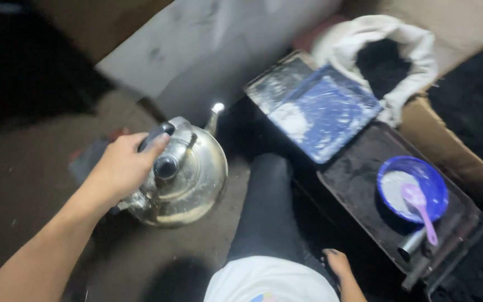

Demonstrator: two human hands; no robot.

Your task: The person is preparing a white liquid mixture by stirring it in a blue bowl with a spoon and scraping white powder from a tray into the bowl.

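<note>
The right hand [339, 265] sits lowest in the view, resting beside the person's dark-clad leg [266, 207] and a white garment [269, 282]. Only its back and part of the wrist show; whether the fingers are spread or curled cannot be told.

The left hand [124, 168] reaches in from the lower left, forearm extended. Its fingers are wrapped around the dark handle [156, 136] of a metal kettle [188, 179], closed firmly on the grip. The kettle stands upright on the dark floor [23, 168], just left of the leg, with its spout [214, 117] pointing away from the person and its lid knob [166, 166] next to the fingertips.

To the right, a black tray [359, 184] carries a blue bowl [415, 187] containing white powder and a purple spoon [420, 210]. A short metal tube [412, 244] lies just beside the bowl.

Beyond the tray lies a blue board [328, 112] smeared with white residue. Farther back, a white sack [387, 50] stands open, showing black material inside. A cardboard box [448, 145] borders the right edge.
</note>
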